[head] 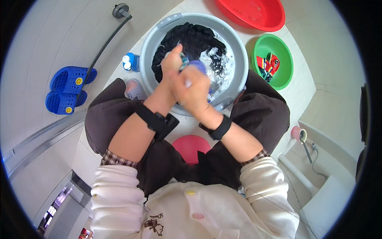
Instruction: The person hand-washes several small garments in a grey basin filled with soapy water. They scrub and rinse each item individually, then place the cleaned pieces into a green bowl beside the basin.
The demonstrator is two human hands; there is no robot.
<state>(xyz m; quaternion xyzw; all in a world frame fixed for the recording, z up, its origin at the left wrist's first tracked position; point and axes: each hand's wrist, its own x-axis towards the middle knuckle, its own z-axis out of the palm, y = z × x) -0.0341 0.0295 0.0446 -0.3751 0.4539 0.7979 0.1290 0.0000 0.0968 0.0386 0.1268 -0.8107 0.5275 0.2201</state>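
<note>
A grey plastic basin [242, 64] stands on the floor between my knees, with a soaked black garment [191, 37] and white suds [228, 74] in it. Over its near half, my left hand [172, 61] grips part of a purple and teal cloth [197, 65]. My right hand [193, 88], blurred, is closed on the same cloth just nearer to me, touching the left hand. Most of the cloth is hidden by my fingers, and its exact kind cannot be made out.
Right of the basin is a green basin [273, 41] holding red and dark cloth [270, 65]; a red basin [253, 13] lies beyond. A blue bottle [134, 62] with a white top stands left. Blue slippers [67, 80] hang on a wall rail [107, 41]. Beneath me is a pink stool [191, 146].
</note>
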